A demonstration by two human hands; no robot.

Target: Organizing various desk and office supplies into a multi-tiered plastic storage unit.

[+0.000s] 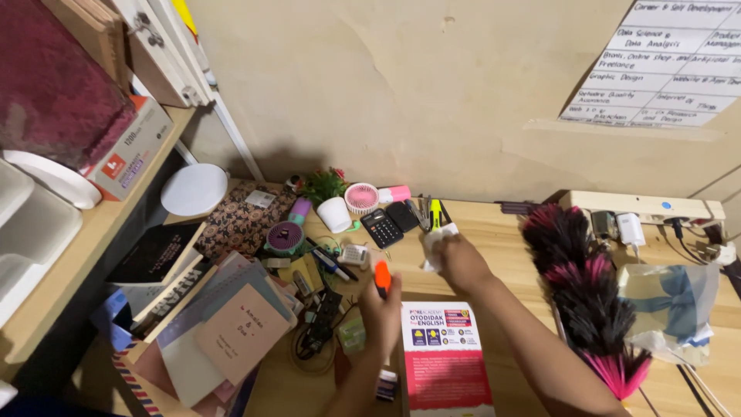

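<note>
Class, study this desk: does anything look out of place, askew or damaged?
Yes. The books at the left lie in a skewed, sliding heap, small items are scattered beside them, and the wall chart hangs tilted.

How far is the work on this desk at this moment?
Done: the wood near the feather duster looks bare. In hand: the right hand presses a white cloth on the desk; the left hand holds an orange marker. Left: books, pens, a calculator and small items crowd the left side.
</note>
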